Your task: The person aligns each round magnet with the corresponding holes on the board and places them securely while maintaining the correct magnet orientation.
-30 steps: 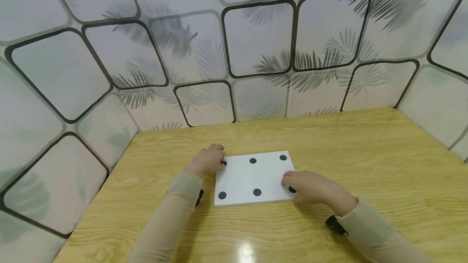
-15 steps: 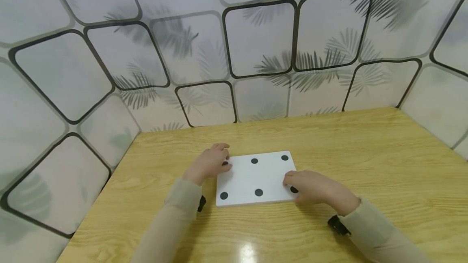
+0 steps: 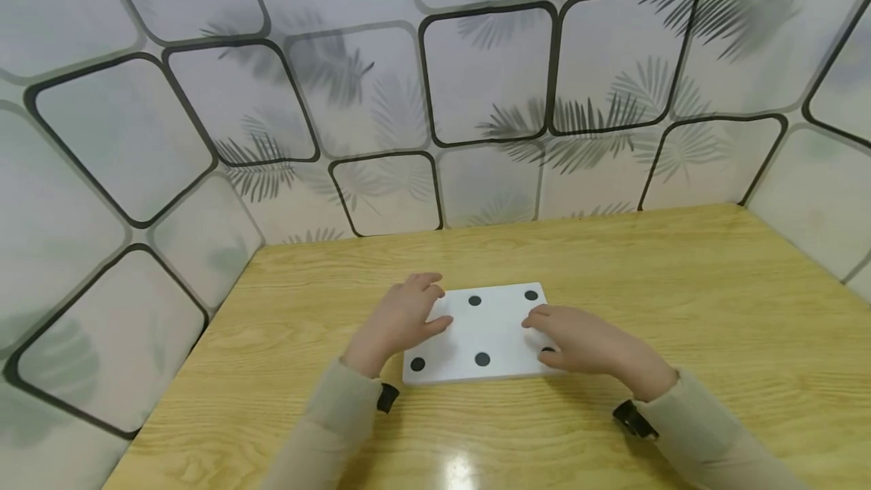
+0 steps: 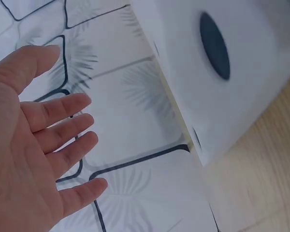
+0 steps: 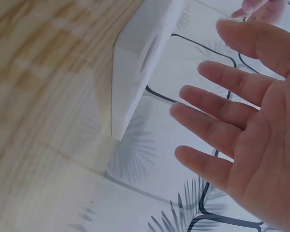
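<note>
A white rectangular board [image 3: 483, 331] with several black round dots lies flat on the wooden table. Over its left side hovers my left hand [image 3: 401, 316], thumb and fingers spread and holding nothing. In the left wrist view that hand [image 4: 38, 135] is apart from the board [image 4: 183, 63]. My right hand [image 3: 588, 339] is above the board's right edge and covers part of a dot there. The right wrist view has its fingers [image 5: 208, 125] spread, with a gap between them and the board [image 5: 140, 63]. Both hands hide parts of the board's ends.
The wood-grain table [image 3: 646, 271] extends around the board on every side. Behind and at the sides stand walls [image 3: 490, 74] with a leaf and rounded-square pattern. Black straps or devices [image 3: 634, 420] show at both wrists, below beige sleeves [image 3: 708, 429].
My left hand has lifted from the board's upper left corner and moved right over it, fingers spreading. My right hand has let go of the right edge and risen slightly. The board stays put.
</note>
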{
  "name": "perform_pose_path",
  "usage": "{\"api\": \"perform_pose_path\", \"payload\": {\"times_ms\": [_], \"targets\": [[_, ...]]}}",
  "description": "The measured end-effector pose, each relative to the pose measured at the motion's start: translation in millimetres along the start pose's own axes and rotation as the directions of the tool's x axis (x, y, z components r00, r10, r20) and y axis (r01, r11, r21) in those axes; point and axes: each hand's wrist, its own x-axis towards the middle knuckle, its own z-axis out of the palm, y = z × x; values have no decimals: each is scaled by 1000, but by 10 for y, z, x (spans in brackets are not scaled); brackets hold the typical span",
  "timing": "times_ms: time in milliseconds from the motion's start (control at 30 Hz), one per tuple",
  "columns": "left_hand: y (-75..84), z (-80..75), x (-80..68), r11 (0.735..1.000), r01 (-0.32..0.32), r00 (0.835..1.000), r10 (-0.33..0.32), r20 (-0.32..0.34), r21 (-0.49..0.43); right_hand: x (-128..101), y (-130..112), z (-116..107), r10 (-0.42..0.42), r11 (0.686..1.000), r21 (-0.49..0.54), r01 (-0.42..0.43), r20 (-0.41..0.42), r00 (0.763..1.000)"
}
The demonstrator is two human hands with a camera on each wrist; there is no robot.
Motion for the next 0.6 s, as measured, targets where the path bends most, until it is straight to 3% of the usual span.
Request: {"api": "perform_pose_path", "payload": {"times_ms": [333, 600], "targets": [[100, 31, -171, 996, -70, 998, 70, -5, 57, 48, -24, -43, -20, 999, -36, 17, -106, 994], [116, 83, -218, 994, -64, 997, 67, -39, 89, 56, -23, -56, -22, 999, -27, 17, -187, 982]]}}
